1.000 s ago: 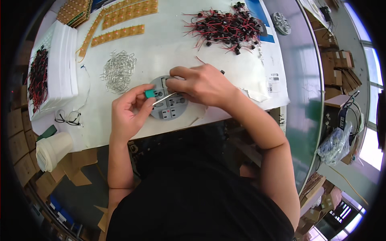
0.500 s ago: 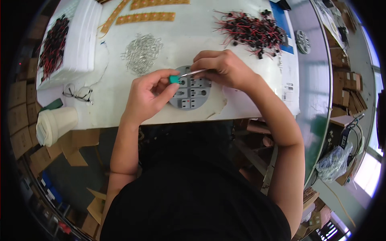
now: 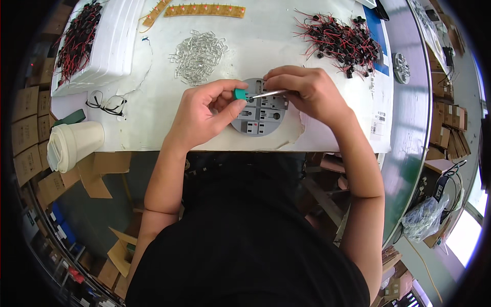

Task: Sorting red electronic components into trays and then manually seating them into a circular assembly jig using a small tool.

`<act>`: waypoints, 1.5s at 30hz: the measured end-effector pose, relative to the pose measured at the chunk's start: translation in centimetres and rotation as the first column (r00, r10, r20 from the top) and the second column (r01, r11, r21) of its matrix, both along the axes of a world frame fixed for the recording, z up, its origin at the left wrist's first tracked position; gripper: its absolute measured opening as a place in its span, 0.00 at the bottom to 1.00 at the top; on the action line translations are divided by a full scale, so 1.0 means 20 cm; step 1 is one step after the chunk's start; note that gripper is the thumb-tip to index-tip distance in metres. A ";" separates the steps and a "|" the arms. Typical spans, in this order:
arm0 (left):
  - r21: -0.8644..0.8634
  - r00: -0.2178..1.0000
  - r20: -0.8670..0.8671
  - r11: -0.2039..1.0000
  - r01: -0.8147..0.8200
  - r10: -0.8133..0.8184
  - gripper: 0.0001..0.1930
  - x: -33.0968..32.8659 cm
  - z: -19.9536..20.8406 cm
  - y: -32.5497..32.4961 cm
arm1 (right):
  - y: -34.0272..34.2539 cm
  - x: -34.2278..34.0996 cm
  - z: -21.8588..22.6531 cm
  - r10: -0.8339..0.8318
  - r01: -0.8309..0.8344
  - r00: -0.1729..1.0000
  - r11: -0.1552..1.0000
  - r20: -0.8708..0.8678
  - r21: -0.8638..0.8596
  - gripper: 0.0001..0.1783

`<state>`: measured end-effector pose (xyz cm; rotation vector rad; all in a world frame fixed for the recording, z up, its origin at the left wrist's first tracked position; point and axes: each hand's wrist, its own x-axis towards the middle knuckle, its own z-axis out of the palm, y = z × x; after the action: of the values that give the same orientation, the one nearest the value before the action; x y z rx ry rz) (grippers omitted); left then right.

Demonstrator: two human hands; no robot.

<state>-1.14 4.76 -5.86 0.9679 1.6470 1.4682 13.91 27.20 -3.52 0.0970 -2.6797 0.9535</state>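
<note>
Between the thumb and fingers of my left hand (image 3: 207,110) is a small green block (image 3: 240,94). My right hand (image 3: 309,89) pinches slim silver tweezers (image 3: 268,93), whose tip points left and reaches the block's right side. Whether the tip grips a small part there is too fine to make out. Both hands are over a round grey fixture (image 3: 255,128) with slots and raised pieces, and they cover part of it. Beyond my left hand lies a pile of small bent clear or silvery pieces (image 3: 199,56).
Black parts with red wires (image 3: 342,43) are heaped at the far right. More fill a white foam box (image 3: 115,46) at the left. Yellow strips (image 3: 204,11) lie at the back. Glasses (image 3: 107,104) and a cream lidded bin (image 3: 76,143) are near the left edge.
The whole view has shifted, so the table appears farther right and slightly higher. Both hands keep their holds over the fixture, and the tweezers' tip is still at the green block.
</note>
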 end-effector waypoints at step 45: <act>0.253 0.609 -0.750 0.963 -0.096 0.258 0.26 0.17 0.22 0.23 | -0.09 0.22 0.15 -0.499 0.544 0.818 0.506 0.286 -0.669 0.10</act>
<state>2.20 9.41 -1.51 1.7817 2.2922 1.4304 18.38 25.44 -0.46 -0.8829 -1.9164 1.6990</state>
